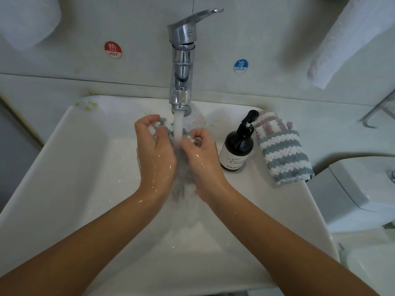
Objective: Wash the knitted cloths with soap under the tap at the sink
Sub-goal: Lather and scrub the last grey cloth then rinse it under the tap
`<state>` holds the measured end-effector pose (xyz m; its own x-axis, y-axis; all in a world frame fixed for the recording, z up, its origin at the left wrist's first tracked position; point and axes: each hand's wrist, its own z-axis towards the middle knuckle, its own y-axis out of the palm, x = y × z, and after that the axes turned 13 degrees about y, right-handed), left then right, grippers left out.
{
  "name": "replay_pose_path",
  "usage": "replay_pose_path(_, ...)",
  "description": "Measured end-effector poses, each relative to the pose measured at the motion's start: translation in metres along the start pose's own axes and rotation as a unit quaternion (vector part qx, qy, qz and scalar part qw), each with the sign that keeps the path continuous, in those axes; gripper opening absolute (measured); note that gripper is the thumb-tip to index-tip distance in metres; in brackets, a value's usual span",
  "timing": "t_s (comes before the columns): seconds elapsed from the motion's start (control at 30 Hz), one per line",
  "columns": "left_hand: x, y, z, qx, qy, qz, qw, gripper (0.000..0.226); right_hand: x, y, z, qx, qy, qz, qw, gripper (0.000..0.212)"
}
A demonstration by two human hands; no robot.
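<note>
A wet grey-and-white knitted cloth is bunched between my two hands over the white sink. My left hand grips its left side and my right hand grips its right side. Water runs from the chrome tap straight onto the cloth between my hands. A dark soap pump bottle stands on the sink's right rim. Beside it lie two more knitted cloths, a blue-and-white striped one and a pink-and-white one behind it.
A red HOT sticker and a blue COLD sticker are on the wall behind the tap. A white towel hangs at the upper right. A toilet stands to the right of the sink.
</note>
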<state>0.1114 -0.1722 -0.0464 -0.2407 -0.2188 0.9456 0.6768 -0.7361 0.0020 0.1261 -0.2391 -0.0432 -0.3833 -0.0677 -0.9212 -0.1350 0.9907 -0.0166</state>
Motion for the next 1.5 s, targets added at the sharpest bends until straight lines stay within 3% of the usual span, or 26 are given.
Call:
replay_pose_path(0.2,-0.002,0.001,-0.003,-0.051,-0.036,0.01,0.998,0.016,-0.01,-0.008,0.001,0.004,-0.07,0.075,0.995,0.037)
replay_pose_path(0.37,-0.001,0.005,-0.015,-0.131,-0.066,0.007,0.989,0.03,-0.01,-0.013,0.002,0.017,-0.122,0.085,0.989,0.036)
replay_pose_path(0.63,0.005,0.001,-0.001,-0.03,-0.038,0.011,0.999,0.037,-0.007,-0.011,0.006,0.043,-0.107,0.005,0.993,0.018)
replay_pose_path(0.73,0.006,-0.002,0.009,0.021,-0.013,-0.002,1.0,0.039,-0.006,-0.007,0.005,0.018,-0.08,-0.017,0.996,0.007)
replay_pose_path(0.9,-0.002,-0.008,0.024,0.06,-0.01,-0.026,0.998,0.041,0.001,0.001,0.0,-0.037,-0.047,-0.075,0.995,0.03)
replay_pose_path(1.07,-0.005,-0.009,0.027,0.069,0.006,-0.016,0.997,0.041,-0.003,-0.001,-0.003,-0.053,-0.006,-0.124,0.991,0.035)
replay_pose_path(1.23,-0.007,-0.012,0.032,0.08,0.003,-0.002,0.997,0.038,-0.003,0.0,-0.002,-0.052,-0.06,-0.197,0.977,0.034)
replay_pose_path(1.43,-0.011,-0.005,0.016,-0.007,-0.026,0.034,0.999,0.007,0.003,0.001,0.001,-0.027,-0.075,-0.117,0.99,0.029)
replay_pose_path(1.5,-0.014,-0.001,0.01,-0.054,-0.038,0.038,0.997,0.009,0.001,0.001,0.001,-0.005,-0.07,-0.079,0.994,0.02)
